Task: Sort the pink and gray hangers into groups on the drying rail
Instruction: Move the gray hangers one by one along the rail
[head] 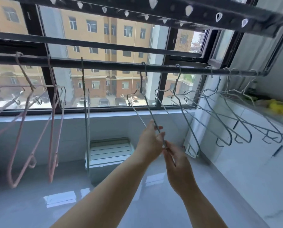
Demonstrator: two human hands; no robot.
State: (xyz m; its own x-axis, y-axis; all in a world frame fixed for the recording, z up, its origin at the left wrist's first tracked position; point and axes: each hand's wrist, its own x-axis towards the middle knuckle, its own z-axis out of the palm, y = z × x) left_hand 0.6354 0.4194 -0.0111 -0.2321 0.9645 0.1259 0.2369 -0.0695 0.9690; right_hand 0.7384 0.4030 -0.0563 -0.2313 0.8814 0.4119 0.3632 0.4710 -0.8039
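Observation:
A dark drying rail (114, 64) runs across the window. Pink hangers (55, 122) hang at its left end. One gray hanger (85, 102) hangs edge-on in the middle. Several gray hangers (208, 119) hang bunched toward the right end. Between them a gray hanger (144, 99) is hooked on the rail and tilted. My left hand (149, 142) pinches its lower bar, and my right hand (178, 163) grips the same bar just below.
A second rail with white clips (153, 12) runs overhead. A white slatted stand (109, 150) sits on the glossy floor below the window. A tiled counter (252, 145) with yellow items (278, 107) stands at the right.

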